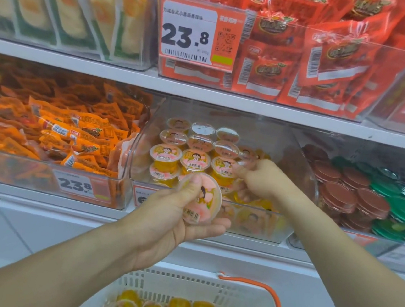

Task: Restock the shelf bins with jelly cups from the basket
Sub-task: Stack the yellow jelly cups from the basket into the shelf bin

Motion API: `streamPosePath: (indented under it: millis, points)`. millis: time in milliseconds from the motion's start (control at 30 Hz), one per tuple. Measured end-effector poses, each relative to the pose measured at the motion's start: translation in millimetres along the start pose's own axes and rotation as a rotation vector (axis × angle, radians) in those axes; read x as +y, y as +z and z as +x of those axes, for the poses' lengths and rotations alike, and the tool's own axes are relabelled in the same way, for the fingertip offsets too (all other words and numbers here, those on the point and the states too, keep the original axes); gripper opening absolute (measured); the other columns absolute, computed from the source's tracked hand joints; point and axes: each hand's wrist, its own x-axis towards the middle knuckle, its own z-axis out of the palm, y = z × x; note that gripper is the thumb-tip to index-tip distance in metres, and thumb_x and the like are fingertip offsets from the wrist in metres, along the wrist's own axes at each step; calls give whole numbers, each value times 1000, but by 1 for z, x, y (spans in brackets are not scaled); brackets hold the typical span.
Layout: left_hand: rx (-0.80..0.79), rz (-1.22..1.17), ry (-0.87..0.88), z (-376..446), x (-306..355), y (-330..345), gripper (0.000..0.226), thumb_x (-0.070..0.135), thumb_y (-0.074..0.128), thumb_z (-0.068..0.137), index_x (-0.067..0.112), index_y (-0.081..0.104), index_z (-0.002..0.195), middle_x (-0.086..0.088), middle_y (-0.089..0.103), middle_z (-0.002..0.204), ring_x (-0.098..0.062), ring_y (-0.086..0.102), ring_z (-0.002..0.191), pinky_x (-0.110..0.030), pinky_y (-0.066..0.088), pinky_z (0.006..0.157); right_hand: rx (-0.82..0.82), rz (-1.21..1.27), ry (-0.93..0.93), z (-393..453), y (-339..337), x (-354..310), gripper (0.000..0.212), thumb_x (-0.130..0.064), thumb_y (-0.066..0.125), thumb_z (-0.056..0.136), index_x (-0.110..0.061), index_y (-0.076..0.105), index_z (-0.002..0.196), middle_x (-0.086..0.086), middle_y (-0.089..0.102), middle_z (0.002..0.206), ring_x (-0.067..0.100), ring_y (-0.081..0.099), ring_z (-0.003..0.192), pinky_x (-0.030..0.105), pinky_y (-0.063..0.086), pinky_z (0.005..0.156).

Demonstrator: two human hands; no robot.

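Shop shelf bin (305,164): left hand (177,215) pinches a jelly cup (201,200); right hand (263,179), fingers curled, pinches another cup (245,155).

Two forearms in view, both bare from lower frame edge to wrist, no sleeve showing. Left grip (178,208) and right grip (260,178): bare hands, no gloves, no rings, no watch or band at either wrist. Nails short, unpainted where visible, e.g. left thumb. No marks or tattoos seen on either arm. Rest of body out of frame.
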Motion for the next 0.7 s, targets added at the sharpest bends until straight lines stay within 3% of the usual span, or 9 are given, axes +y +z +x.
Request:
streamPosePath:
  millis: [100, 200, 300, 433, 567, 700]
  points:
    - [-32, -75, -36, -7, 7, 0, 31, 22, 51, 100, -1, 57, 120, -22, 74, 99, -46, 69, 100, -44, 63, 73, 135, -277, -252, -21, -10, -12, 35, -45, 57, 97, -14, 68, 86, 0, 73, 66, 10, 65, 52, 30, 53, 60]
    - [-16, -105, 1, -7, 10, -2, 32, 18, 39, 107, -2, 51, 129, -27, 72, 105, -48, 70, 95, -45, 62, 74, -20, -57, -387, -50, -12, -31, 36, -47, 58, 96, -13, 65, 84, -1, 70, 62, 8, 59, 47, 26, 46, 53]
    - [29, -79, 82, -9, 9, 2, 33, 21, 38, 108, 1, 51, 131, -27, 71, 108, -44, 72, 92, -42, 63, 70, -308, -14, -410, -74, -8, -40, 35, -45, 66, 89, -13, 63, 101, 6, 72, 69, 15, 62, 55, 29, 50, 54]
    - [161, 107, 280, -10, 8, 5, 29, 29, 44, 106, 11, 50, 127, -18, 74, 106, -36, 75, 83, -36, 61, 59, -183, -14, -467, -87, 9, -34, 58, -51, 78, 72, -28, 51, 118, 2, 69, 64, 17, 67, 57, 43, 56, 61]
    - [314, 346, 458, -11, 10, 2, 23, 31, 60, 96, 14, 51, 110, 5, 75, 78, -23, 73, 63, -30, 55, 44, -129, 230, -434, -98, 32, -28, 36, -28, 74, 87, -23, 51, 115, 7, 73, 67, 22, 70, 59, 40, 57, 62]
    - [350, 444, 448, -12, 12, 5, 28, 35, 65, 92, 17, 51, 109, 11, 74, 70, -15, 72, 62, -34, 58, 52, -153, 641, -314, -106, 44, -28, 31, -6, 67, 91, -8, 53, 119, 22, 72, 73, 26, 68, 58, 32, 58, 56]
